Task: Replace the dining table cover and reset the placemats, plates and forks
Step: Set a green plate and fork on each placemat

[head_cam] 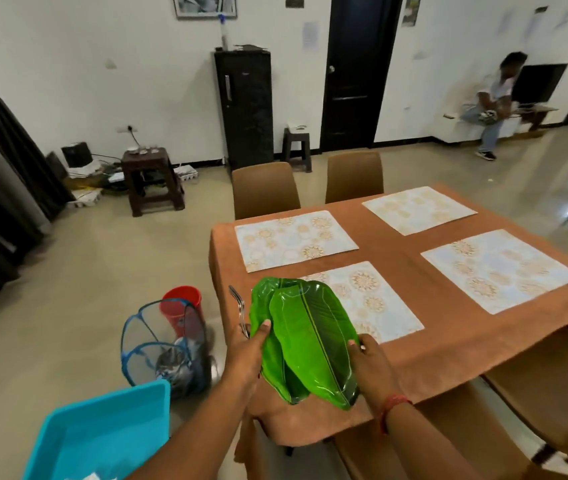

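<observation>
Two hands hold a stack of glossy green leaf-shaped plastic plates (305, 341) above the counter's (448, 344) near corner, long axis pointing away towards the nearest patterned pale placemat (376, 306). The left hand (244, 355) also pinches metal forks (239, 311), thumb on the rim; right hand (370, 362) fingers curl round the opposite edge. Three more placemats (294, 239) lie beyond, bare.

Both forearms are bare, without sleeves. A red thread band (393, 408) circles the right wrist, well behind the fingers.
</observation>
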